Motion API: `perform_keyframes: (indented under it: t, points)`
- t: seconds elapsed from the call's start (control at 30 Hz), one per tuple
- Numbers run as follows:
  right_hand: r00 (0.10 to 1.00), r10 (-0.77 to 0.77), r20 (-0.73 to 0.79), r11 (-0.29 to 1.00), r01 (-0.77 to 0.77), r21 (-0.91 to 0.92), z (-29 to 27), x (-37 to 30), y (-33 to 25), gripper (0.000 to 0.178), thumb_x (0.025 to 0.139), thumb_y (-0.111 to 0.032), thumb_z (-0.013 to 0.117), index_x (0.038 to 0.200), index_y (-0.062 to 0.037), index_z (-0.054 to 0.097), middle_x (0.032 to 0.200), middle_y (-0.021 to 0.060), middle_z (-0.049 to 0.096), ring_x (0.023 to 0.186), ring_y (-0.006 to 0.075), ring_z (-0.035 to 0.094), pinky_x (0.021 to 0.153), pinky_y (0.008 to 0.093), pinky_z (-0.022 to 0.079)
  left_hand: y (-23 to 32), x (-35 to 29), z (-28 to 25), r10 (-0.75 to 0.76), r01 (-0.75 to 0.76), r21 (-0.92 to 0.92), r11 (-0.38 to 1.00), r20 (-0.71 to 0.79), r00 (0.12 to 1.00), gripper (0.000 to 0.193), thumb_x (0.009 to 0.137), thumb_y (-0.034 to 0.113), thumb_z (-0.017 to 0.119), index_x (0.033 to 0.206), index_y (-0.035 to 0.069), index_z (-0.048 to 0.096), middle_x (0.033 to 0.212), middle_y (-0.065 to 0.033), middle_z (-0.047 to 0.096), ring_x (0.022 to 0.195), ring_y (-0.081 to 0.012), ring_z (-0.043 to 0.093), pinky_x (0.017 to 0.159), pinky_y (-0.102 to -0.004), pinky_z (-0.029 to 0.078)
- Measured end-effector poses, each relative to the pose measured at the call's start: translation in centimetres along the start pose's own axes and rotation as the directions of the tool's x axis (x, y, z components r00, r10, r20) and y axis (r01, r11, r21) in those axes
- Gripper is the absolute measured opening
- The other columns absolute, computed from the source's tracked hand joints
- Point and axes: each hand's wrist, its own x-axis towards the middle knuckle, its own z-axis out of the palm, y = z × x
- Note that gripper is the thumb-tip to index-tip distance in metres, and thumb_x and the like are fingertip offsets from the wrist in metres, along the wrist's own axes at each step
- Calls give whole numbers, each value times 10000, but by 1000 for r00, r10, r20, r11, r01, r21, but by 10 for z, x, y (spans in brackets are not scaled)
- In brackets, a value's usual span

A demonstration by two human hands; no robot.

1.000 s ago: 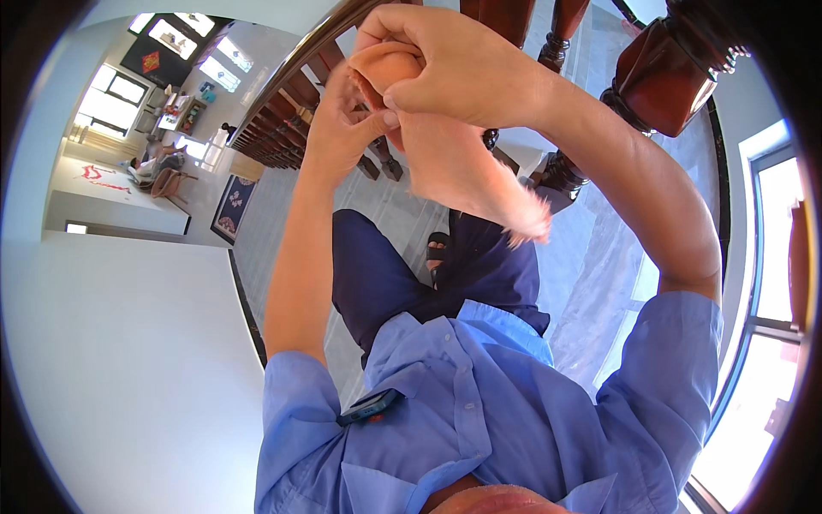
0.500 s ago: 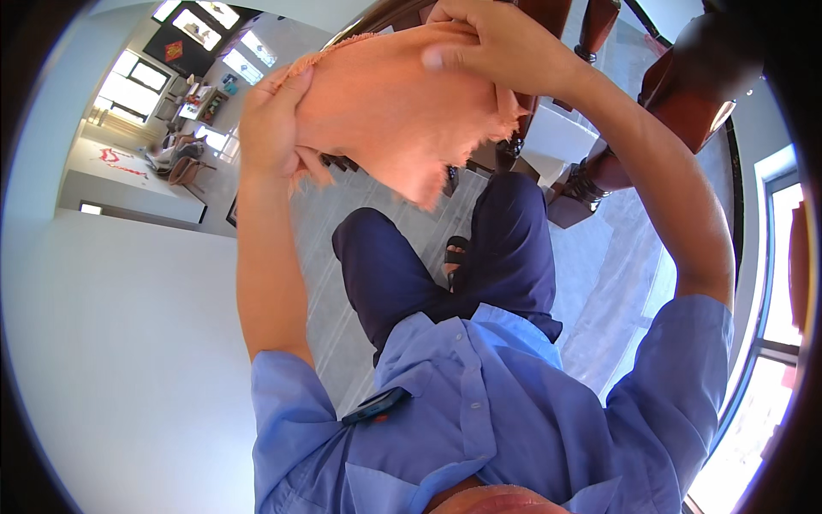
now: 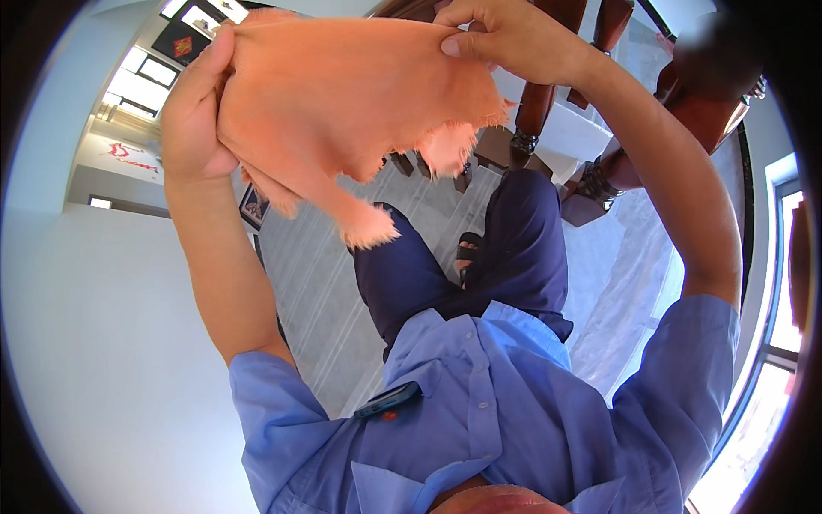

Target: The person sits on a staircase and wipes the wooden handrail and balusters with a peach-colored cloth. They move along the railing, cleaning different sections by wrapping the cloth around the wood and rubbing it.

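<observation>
An orange cloth (image 3: 342, 94) with frayed, fringed edges is stretched between my two hands in front of me. My left hand (image 3: 199, 120) grips its left end, fingers folded behind it and thumb along the edge. At the upper right corner my right hand (image 3: 514, 43) pinches it between thumb and fingers. The top edge runs nearly straight between the hands, while the lower edge hangs ragged, with one strip drooping over my left knee.
Dark reddish-brown turned wooden posts (image 3: 535, 111) of a staircase railing stand beyond and right of the cloth. A white wall (image 3: 120, 343) rises at my left. Grey streaked tiles (image 3: 317, 317) cover the floor. A phone (image 3: 387, 400) sticks out of my shirt pocket. Windows (image 3: 783, 257) are at the right.
My left hand has moved left and slightly up, pulling the cloth wider and tauter. A strip of its lower edge now hangs further down. My right hand has shifted only slightly.
</observation>
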Motion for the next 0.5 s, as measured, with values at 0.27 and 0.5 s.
perform_keyframes:
  t: [0.27,0.5]
  points:
    - [974,226,-31,936,-225,-270,14,2,-16,154,960,-140,629,977,-25,729,1024,202,719,832,371,704,738,437,554,-8,-12,-2,81,-45,-244,969,136,987,425,1131,303,398,1293,-31,606,1251,-128,688,1118,-221,674,962,-355,543]
    - [835,518,185,579,-502,642,75,-17,6,593,1042,-562,535,1352,-57,552,1138,161,708,945,201,688,860,348,550,-10,-2,9,188,-42,-383,923,353,917,455,1142,319,342,1326,-22,582,1293,-138,670,1169,-262,656,1009,-391,530]
